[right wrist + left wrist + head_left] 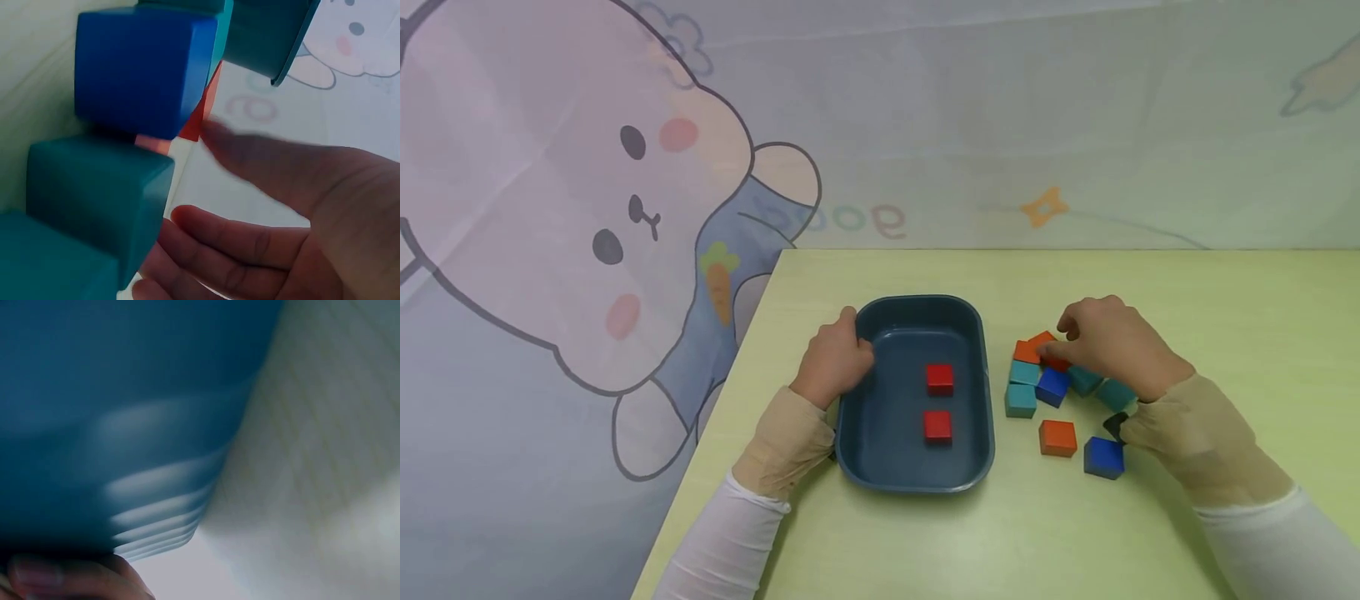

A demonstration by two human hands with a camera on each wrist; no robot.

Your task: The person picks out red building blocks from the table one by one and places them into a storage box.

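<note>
My left hand grips the left rim of a dark blue tray, its thumb over the edge. Two red blocks lie apart inside the tray's right half. Over a cluster of blocks to the tray's right is my right hand, thumb and fingers spread apart. In the right wrist view its thumb reaches toward a red block, and whether they touch I cannot tell. Close by are a blue block and a teal block. Orange blocks lie at the cluster's far side.
Nearer the front, an orange block and a blue block lie separately on the pale yellow table. A printed cloth with a cartoon animal hangs behind the table and to its left.
</note>
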